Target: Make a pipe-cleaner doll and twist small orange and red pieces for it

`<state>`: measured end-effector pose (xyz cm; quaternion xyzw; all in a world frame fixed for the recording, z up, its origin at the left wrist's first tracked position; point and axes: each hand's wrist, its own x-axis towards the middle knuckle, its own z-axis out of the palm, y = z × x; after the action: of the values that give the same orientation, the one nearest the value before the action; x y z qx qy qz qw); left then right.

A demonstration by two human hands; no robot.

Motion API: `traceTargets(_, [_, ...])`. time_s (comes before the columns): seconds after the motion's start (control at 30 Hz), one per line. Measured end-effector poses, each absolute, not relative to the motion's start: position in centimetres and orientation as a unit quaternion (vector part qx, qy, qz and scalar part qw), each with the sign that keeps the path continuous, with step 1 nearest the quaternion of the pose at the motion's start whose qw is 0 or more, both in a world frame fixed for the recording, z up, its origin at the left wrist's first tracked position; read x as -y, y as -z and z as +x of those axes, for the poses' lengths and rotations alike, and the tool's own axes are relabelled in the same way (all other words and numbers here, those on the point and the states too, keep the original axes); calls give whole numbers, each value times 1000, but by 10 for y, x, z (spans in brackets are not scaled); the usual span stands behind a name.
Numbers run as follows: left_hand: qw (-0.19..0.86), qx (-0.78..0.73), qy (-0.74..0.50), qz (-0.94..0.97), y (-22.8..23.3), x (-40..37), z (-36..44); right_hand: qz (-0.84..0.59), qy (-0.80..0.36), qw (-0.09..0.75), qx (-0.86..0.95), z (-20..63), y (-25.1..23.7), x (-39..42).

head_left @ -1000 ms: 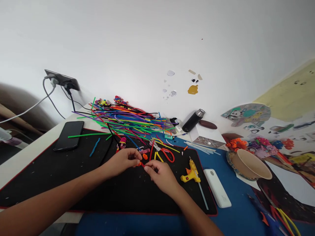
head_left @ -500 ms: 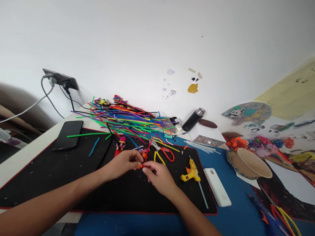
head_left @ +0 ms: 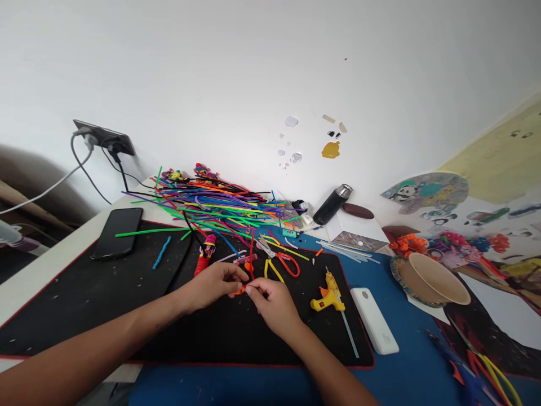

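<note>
My left hand [head_left: 217,283] pinches a small orange piece of pipe cleaner [head_left: 240,290] low over the black mat. Meeting it fingertip to fingertip, my right hand [head_left: 273,301] is closed on a red pipe cleaner [head_left: 252,254], whose free end sticks up above the fingers. The exact join between red and orange is hidden by my fingers. Just behind my left hand lies a red doll figure [head_left: 204,256] with a pink and yellow head. Scissors [head_left: 281,259] with red and yellow handles lie beyond my right hand.
Right of my hands is a yellow glue gun [head_left: 328,296], then a white power bank [head_left: 374,321]. A heap of coloured pipe cleaners [head_left: 224,203] lines the wall. On the left rests a black phone [head_left: 118,233]; a black flask [head_left: 332,204] lies at the back.
The upright red pipe cleaner has swung from a slant to nearly vertical between my fingers. Both hands stay in almost the same place, fingertips still together.
</note>
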<state>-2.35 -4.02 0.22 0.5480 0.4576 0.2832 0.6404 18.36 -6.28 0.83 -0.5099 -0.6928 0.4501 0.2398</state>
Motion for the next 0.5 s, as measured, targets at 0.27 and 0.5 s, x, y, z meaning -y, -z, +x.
traceTargets(0.27, [637, -469, -242, 562, 2, 41, -26, -474, -345, 208, 783, 186, -13, 63])
traceTargets(0.5, [639, -472, -227, 563, 6, 39, -28, -455, -288, 158, 828, 188, -14, 60])
